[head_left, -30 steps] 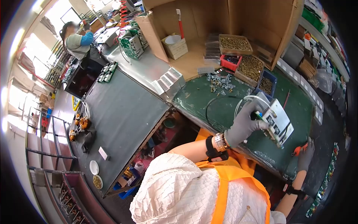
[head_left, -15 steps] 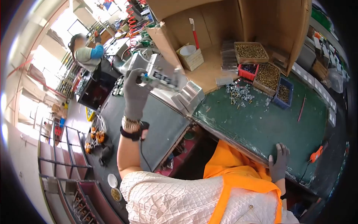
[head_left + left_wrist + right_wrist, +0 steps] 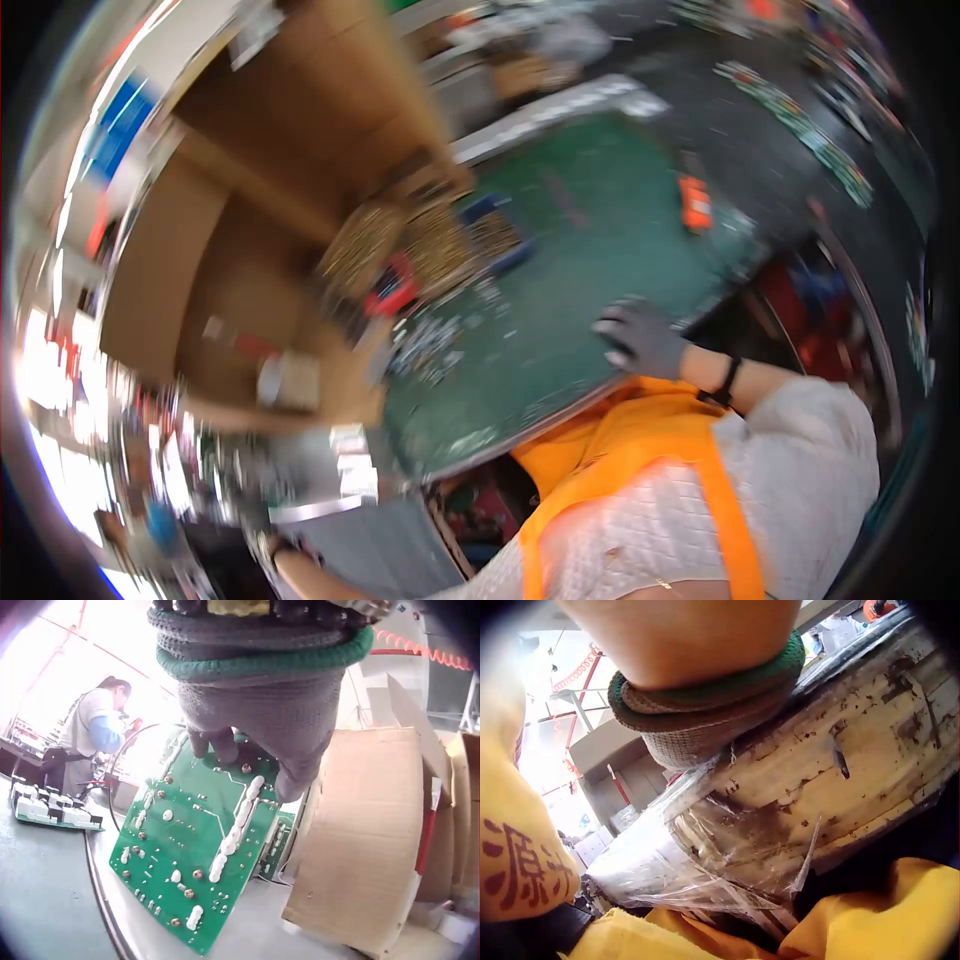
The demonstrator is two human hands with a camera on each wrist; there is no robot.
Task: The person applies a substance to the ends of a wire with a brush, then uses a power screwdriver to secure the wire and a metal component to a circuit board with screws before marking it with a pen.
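Observation:
In the left wrist view my gloved left hand [image 3: 262, 712] grips a green circuit board [image 3: 191, 840] by its top edge. The board's soldered face, dotted with white blobs, is turned to the camera. Another green board [image 3: 277, 847] stands just behind it. In the blurred head view the left forearm [image 3: 305, 575] reaches out at the lower left. My gloved right hand [image 3: 645, 335] lies with fingers extended on the green tabletop [image 3: 580, 270], by its front edge. The right wrist view shows only the glove's cuff [image 3: 697, 727] above that worn, plastic-wrapped edge; the fingers are hidden.
An orange tool [image 3: 695, 205] lies beyond the right hand. Boxes of brass parts [image 3: 435, 250], a blue bin [image 3: 495, 235], a red bin [image 3: 390, 285] and loose metal pieces [image 3: 425, 345] stand before a large cardboard box [image 3: 270, 220]. Another person [image 3: 90, 735] works farther off.
The head view has swung round to the right. My left hand has carried the circuit board from the green tabletop leftward. The right hand has left the orange tool and come to the table's edge.

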